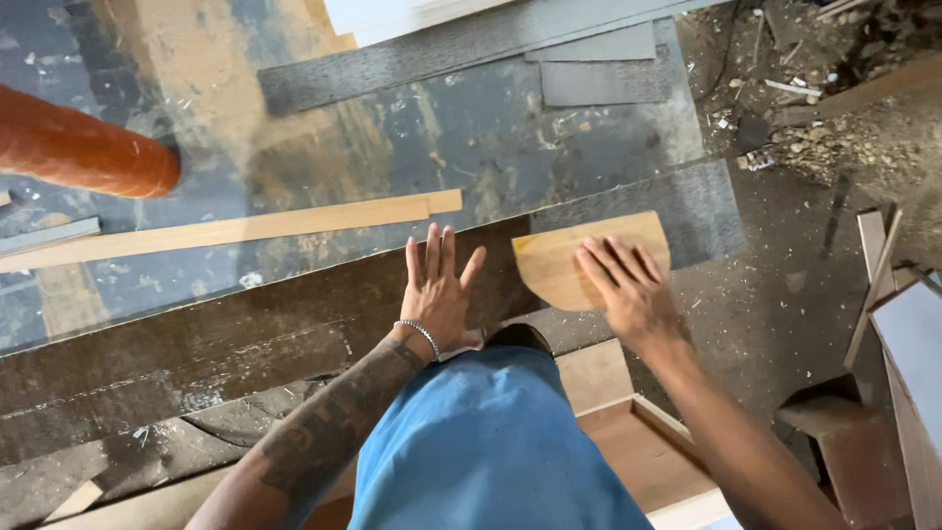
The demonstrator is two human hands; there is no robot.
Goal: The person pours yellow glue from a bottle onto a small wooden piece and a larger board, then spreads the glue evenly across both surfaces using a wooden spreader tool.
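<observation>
Pressing: both my hands lie flat and open, palms down, gripping nothing.
Left hand [438, 291]: my fingers are spread on the dark board [245, 329], with a beaded bracelet [420, 334] at my wrist and a tattooed forearm behind it.
Right hand [628, 288]: released and flat, my fingers rest on the near right part of the curved wood piece [569, 260].
Curved wood piece: pale, thin, straight along its far edge and rounded toward me; it lies on the right end of the dark board, just right of my left hand, which does not touch it.
Dark board: long and worn, running from the lower left up toward the right across the counter [471, 128].
Counter: a scuffed grey-blue surface with bare tan patches and scattered dust.
Wood strip [235, 231]: a long, pale slat lying beyond the dark board, roughly parallel to it and apart from my hands.
Orange pipe [78, 147]: a thick round tube coming in from the left edge, well away from my hands.
Grey strips [461, 44]: flat, dark grey lengths at the far side of the counter.
Blue shirt [491, 442]: my own, filling the bottom middle.
Wooden box [638, 442]: an open frame of light wood below my right forearm.
Floor [834, 147]: strewn with shavings and offcuts at the right.
</observation>
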